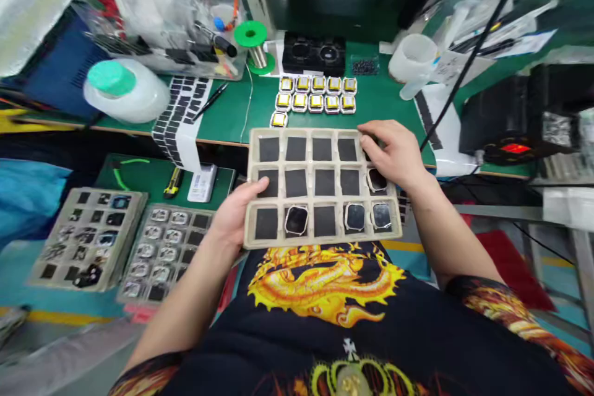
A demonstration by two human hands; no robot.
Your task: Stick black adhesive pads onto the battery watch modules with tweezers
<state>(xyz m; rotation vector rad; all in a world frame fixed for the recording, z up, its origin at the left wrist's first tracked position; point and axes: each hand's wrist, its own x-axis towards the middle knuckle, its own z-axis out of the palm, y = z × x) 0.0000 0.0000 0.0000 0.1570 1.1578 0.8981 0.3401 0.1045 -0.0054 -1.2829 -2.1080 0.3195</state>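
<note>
"Head view, what's in your hands?"

"My left hand (236,216) grips the tray (306,133) at its 8 o'clock edge; my right hand (394,154) grips its 2 o'clock edge."

"Where is it?"

"At 12 o'clock, just beyond my shirt (320,297)."

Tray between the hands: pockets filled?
The tray is filled where visible: each pocket shows a dark square or framed piece; the right hand hides one corner.
</note>
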